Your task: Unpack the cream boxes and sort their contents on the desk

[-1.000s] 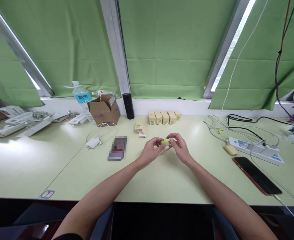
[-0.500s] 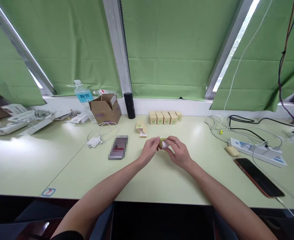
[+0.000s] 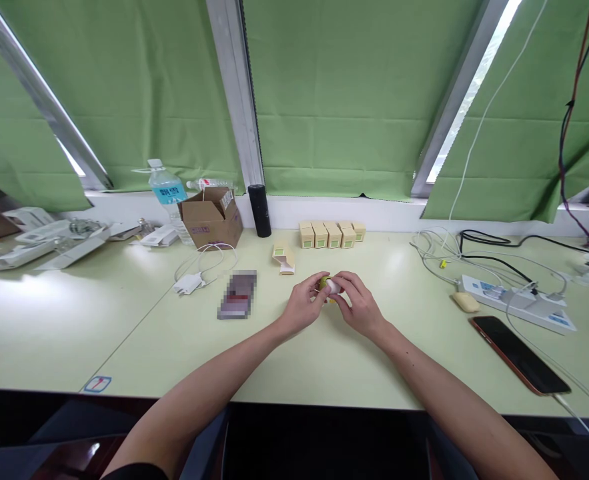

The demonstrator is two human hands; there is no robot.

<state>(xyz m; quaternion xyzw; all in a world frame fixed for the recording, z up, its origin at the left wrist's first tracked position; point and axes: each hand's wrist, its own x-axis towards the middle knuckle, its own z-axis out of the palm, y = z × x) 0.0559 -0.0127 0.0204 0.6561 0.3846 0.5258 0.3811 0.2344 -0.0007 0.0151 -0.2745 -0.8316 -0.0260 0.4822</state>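
Observation:
Both hands meet over the middle of the table, around a small rounded white and green object [image 3: 331, 286] whose kind I cannot make out. My left hand [image 3: 304, 299] grips its green side, thumb toward the white part. On the other side, my right hand [image 3: 358, 303] pinches the white part between thumb and fingers. A bit of yellow shows just below the fingers. Beyond my left hand lies an opened small cream carton [image 3: 284, 259] with a green label. Farther back stands a row of several similar small boxes [image 3: 333, 235], closed.
To the left are a blurred-out flat item [image 3: 237, 295], a white charger [image 3: 189, 284] with cable, a cardboard box [image 3: 211, 220], a water bottle [image 3: 169, 197] and a black cylinder [image 3: 259, 211]. At right lie a phone [image 3: 519, 355], a power strip [image 3: 517, 305] and a beige object [image 3: 465, 302].
My left hand has shifted slightly right and its thumb has come down in front of the object. The object has turned a little. My right hand stays nearly in place.

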